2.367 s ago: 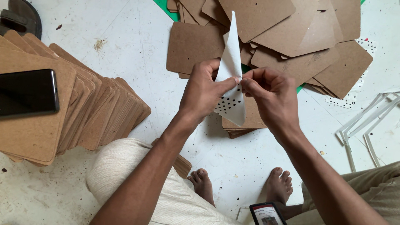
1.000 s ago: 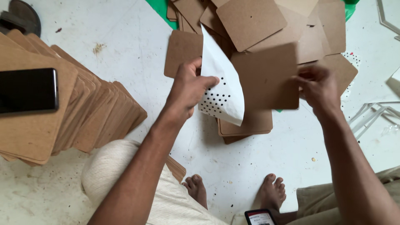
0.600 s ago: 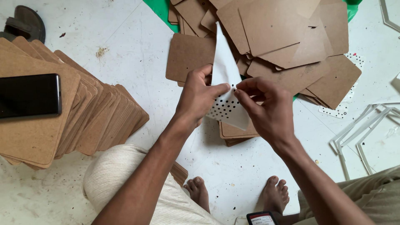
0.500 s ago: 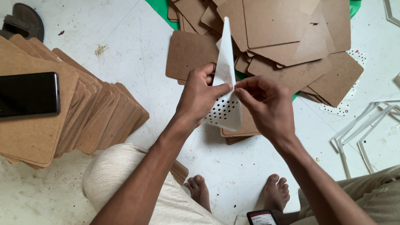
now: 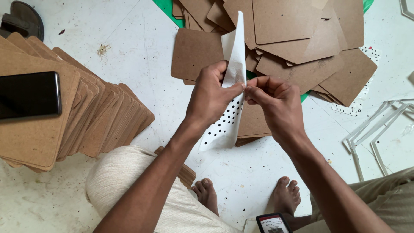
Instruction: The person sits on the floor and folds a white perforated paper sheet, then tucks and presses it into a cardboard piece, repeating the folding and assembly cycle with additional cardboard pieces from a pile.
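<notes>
the left hand (image 5: 211,97) and the right hand (image 5: 276,105) meet above the middle of the white floor (image 5: 129,39), both pinching the edge of a white sheet with black dots (image 5: 228,116) that stands upright between them, its tip pointing toward the far edge. behind it lies a loose heap of brown boards (image 5: 297,39) at the far edge, and a fanned stack of boards (image 5: 86,112) sits at the left edge with a black phone (image 5: 28,95) on top.

Black phone (image 5: 28,95) atop stacked boards (image 5: 99,116)
</notes>
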